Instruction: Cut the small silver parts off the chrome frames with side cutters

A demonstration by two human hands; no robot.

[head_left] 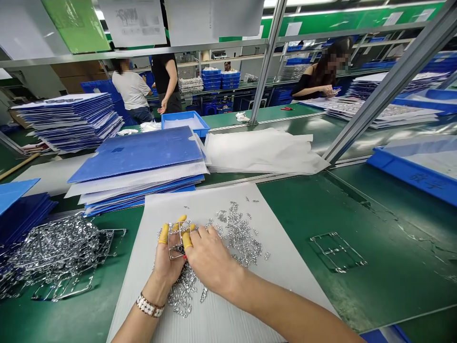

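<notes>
Now, the left hand point(166, 264) cradles a small metal frame point(177, 239) between yellow-capped fingers point(163, 234), while the right hand point(210, 257) pinches its edge narrowly, above loose silver pieces point(239, 233) on a corrugated plastic sheet point(214, 319).

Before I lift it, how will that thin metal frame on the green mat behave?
Probably light and springy: the thin metal frame has narrow strips. Likely apt to snag, judging by the tangled heap of frames.
</notes>
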